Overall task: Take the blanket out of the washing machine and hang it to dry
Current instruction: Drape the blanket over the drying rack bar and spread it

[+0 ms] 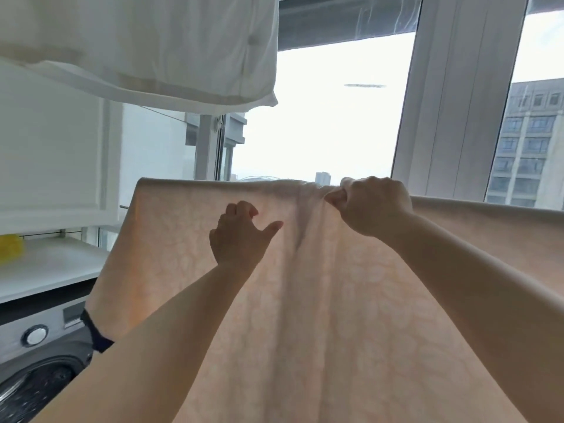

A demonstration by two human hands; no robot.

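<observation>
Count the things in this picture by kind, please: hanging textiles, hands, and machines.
Hanging textiles: 2, the pink blanket and the white fabric above it
Hands: 2, the left hand, open against the blanket, and the right hand, gripping its top edge
Machines: 1, the washing machine
Total: 5

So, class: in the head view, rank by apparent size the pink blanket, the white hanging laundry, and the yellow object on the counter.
1. pink blanket
2. white hanging laundry
3. yellow object, cut off by the frame edge

The blanket's nearness exaggerates its size.
</observation>
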